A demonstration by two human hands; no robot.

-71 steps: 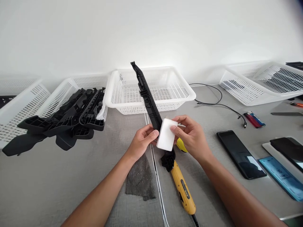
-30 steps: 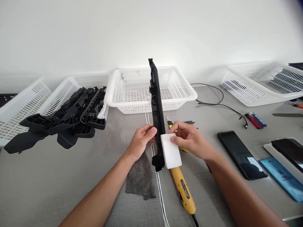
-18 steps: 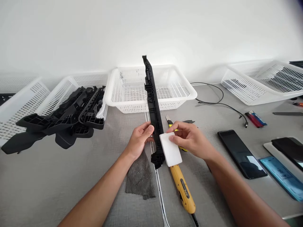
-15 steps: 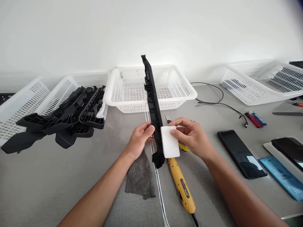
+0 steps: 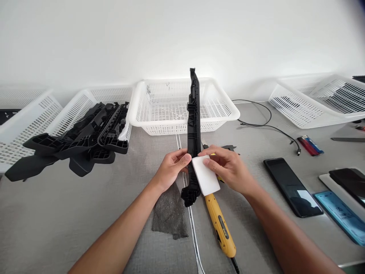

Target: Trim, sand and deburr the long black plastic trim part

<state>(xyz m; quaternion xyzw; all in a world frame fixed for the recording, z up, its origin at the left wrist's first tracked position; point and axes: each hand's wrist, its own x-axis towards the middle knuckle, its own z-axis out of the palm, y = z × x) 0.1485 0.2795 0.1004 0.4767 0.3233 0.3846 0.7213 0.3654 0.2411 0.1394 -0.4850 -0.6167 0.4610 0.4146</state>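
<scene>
A long black plastic part [image 5: 194, 129] stands nearly upright in front of me, gripped near its lower end by my left hand [image 5: 173, 167], thumb on its face. My right hand [image 5: 228, 167] pinches a white rectangular pad [image 5: 205, 176] between thumb and fingers, and the pad's left edge lies against the right side of the black part. Beneath them on the table are a yellow corded tool [image 5: 220, 226], a dark grey cloth [image 5: 170, 215] and thin metal rods [image 5: 192, 232]. A cutter and a caliper [image 5: 229, 147] are partly hidden behind my right hand.
Behind the part is a white basket [image 5: 182, 123]. More black parts [image 5: 85, 140] overhang a basket at the left. On the right lie a black phone [image 5: 292, 187], a blue phone [image 5: 340, 217], lighters [image 5: 310, 145], a cable [image 5: 270, 114] and another white basket [image 5: 308, 114].
The black part's top has swung right, so it stands straighter. The white pad has tilted, its lower end shifting right, and my right hand has turned slightly with it.
</scene>
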